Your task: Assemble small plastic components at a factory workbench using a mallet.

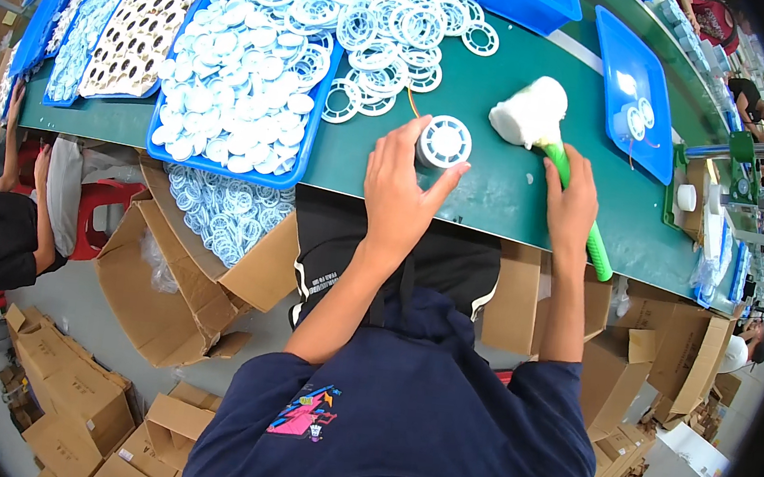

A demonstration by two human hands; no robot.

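My left hand (399, 187) is closed around a small round white housing (446, 143) with a spoked ring on its top, held upright on the green table near its front edge. An orange wire (411, 102) sticks out behind my fingers. My right hand (574, 201) grips the green handle of a mallet (533, 111). Its bulky head is wrapped in white material and sits at or just over the tabletop, right of the housing; I cannot tell whether it touches the table. Loose white spoked rings (385, 79) lie beyond my left hand.
A blue tray (302, 160) heaped with white discs stands on the left, with more trays of parts farther left. At right, a blue tray (657, 146) holds a few round parts. Open cardboard boxes (262, 268) stand below the table edge. Another person (6, 232) sits far left.
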